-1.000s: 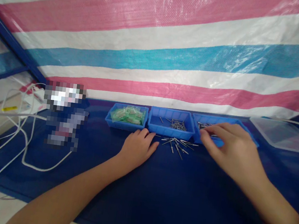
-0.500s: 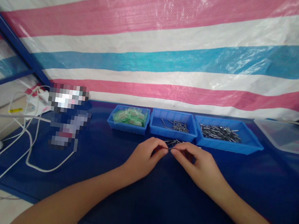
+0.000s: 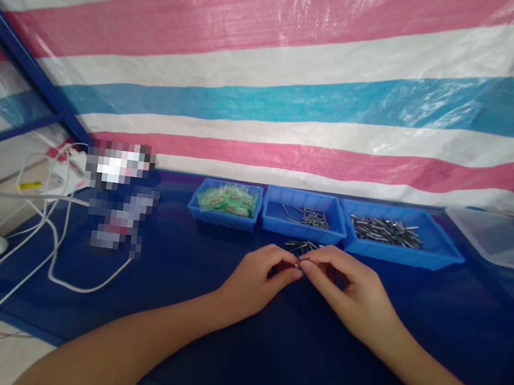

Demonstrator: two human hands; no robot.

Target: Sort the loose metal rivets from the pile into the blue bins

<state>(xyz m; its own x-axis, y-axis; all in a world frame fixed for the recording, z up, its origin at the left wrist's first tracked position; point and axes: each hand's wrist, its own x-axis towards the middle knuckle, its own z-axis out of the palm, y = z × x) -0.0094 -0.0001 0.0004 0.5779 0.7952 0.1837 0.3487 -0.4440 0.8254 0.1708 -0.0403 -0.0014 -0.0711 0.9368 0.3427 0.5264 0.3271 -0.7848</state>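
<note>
My left hand [image 3: 257, 281] is closed in a pinch, with the shiny end of a small thin metal pin [image 3: 298, 266] showing at its fingertips. My right hand [image 3: 351, 287] pinches at the same spot, its thumb and forefinger nearly touching the left fingertips. Most of what lies between the fingers is hidden. Just behind the hands, a loose pile of metal pins [image 3: 303, 246] lies on the blue tabletop [image 3: 234, 366]. Beyond it, the middle blue tray [image 3: 302, 229] holds several similar pins, and the right blue tray [image 3: 400, 254] holds a bigger heap.
The left blue tray [image 3: 222, 218] contains small green packets [image 3: 227, 199]. A clear plastic lid [image 3: 497, 240] lies at the far right. White cables [image 3: 57, 254] and blurred items occupy the left side. A striped plastic sheet [image 3: 268, 105] hangs behind the table.
Both hands have moved slightly right and nearer to me. Their fingertips have come closer together. The view has shifted a little.
</note>
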